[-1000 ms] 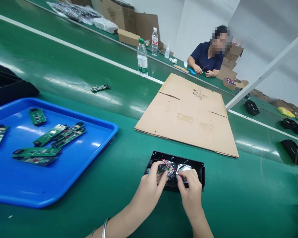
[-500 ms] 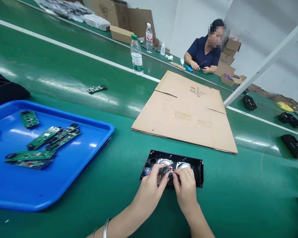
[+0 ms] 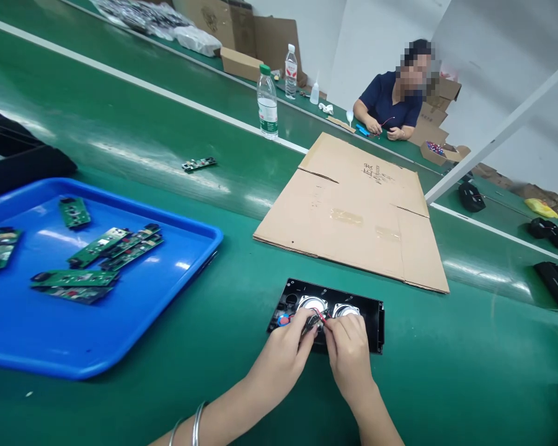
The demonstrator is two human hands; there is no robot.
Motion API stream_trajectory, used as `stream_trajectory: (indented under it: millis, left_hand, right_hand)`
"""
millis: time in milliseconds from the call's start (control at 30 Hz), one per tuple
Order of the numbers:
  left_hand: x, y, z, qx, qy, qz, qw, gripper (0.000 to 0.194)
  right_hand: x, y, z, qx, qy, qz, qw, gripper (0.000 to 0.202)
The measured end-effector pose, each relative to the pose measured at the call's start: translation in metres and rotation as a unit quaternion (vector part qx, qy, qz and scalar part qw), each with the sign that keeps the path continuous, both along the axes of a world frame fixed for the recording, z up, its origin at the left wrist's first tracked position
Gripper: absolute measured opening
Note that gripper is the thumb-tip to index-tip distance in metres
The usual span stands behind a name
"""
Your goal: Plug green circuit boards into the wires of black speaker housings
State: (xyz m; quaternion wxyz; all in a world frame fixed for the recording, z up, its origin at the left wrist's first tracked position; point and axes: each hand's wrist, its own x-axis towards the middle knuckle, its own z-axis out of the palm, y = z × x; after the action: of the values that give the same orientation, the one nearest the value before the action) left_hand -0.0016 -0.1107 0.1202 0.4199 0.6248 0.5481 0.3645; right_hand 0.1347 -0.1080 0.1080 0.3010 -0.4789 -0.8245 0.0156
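Near the front of the green surface [image 3: 428, 371], directly below both grips, find one open black rectangular plastic housing [image 3: 369, 316], lying flat. Looks light and stiff; may slide if nudged on such a smooth top. Best taken by the short ends, clear of two round silver-framed speakers [image 3: 312, 303] inside, likely easy to dent. Count also one small blue-and-red rounded part [image 3: 283, 319] near the left end.

In the left grip [image 3: 313, 322], pinches one small dark circuit board [image 3: 308, 324] between thumb and fingers, over the housing. Seems rigid but fragile; best held by the edges. In the right grip [image 3: 326, 326], pinches thin red wires [image 3: 322, 316], probably limp and easy to tear at the joints; best handled gently near the ends. Cannot tell how many.

Across the rest, count one blue plastic tray [image 3: 51, 334], at least seven long green circuit boards [image 3: 90, 279] inside, too overlapped for an exact number, and one loose board [image 3: 199, 164] beyond. Add one flat brown cardboard sheet [image 3: 353, 198] and two clear plastic labelled bottles [image 3: 268, 111].
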Motion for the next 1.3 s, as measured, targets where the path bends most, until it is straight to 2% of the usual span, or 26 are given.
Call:
stream_trajectory:
  millis: [167,267,333,400,600,767,867,933,1000,1100,1167,1233,1300]
  left_hand:
    - [-0.005,0.004,0.005,0.009,0.007,-0.024,1.0,0.014]
    - [-0.009,0.007,0.007,0.009,-0.02,-0.058,0.998,0.015]
    - [-0.012,0.009,0.007,0.018,-0.027,-0.085,0.996,0.015]
    - [-0.013,0.01,0.006,0.029,-0.02,-0.097,0.995,0.015]
    - [-0.012,0.008,0.0,0.057,0.006,-0.082,0.995,0.015]
    - [-0.01,0.009,-0.003,0.053,0.008,-0.085,0.995,0.018]
    - [-0.009,0.009,-0.002,0.035,-0.008,-0.075,0.997,0.017]
    - [-0.008,0.006,-0.002,0.017,-0.014,-0.056,0.998,0.015]
    - [-0.007,0.003,-0.004,0.0,-0.027,-0.028,0.999,0.015]
    - [-0.008,-0.001,-0.008,-0.029,-0.052,0.008,0.998,0.018]
    - [-0.008,-0.001,-0.01,-0.057,-0.074,0.017,0.996,0.022]
    - [-0.009,0.0,-0.01,-0.092,-0.107,0.018,0.99,0.026]
    - [-0.009,-0.002,-0.009,-0.122,-0.138,0.021,0.983,0.028]
  right_hand:
    - [0.002,-0.002,-0.008,-0.007,0.054,-0.003,0.999,0.016]
    - [0.005,-0.002,-0.012,-0.058,0.119,-0.028,0.991,0.008]
    - [0.008,-0.001,-0.011,-0.094,0.118,-0.029,0.988,0.02]
    - [0.01,0.001,-0.009,-0.105,0.081,-0.01,0.991,0.023]
    - [0.011,0.006,-0.003,-0.113,0.051,0.015,0.992,0.017]
    - [0.006,0.004,-0.009,-0.115,0.049,-0.007,0.992,0.017]
    - [0.008,0.002,-0.008,-0.146,0.07,-0.021,0.987,0.017]
    - [0.016,0.002,-0.002,-0.185,0.077,-0.014,0.98,0.027]
    - [0.026,0.004,0.008,-0.2,0.061,-0.005,0.978,0.048]
    - [0.04,0.013,0.021,-0.184,-0.046,0.005,0.982,0.089]
    - [0.043,0.02,0.024,-0.197,-0.142,0.018,0.97,0.11]
    - [0.04,0.025,0.023,-0.22,-0.205,0.024,0.953,0.113]
    - [0.035,0.023,0.018,-0.218,-0.222,0.017,0.95,0.101]
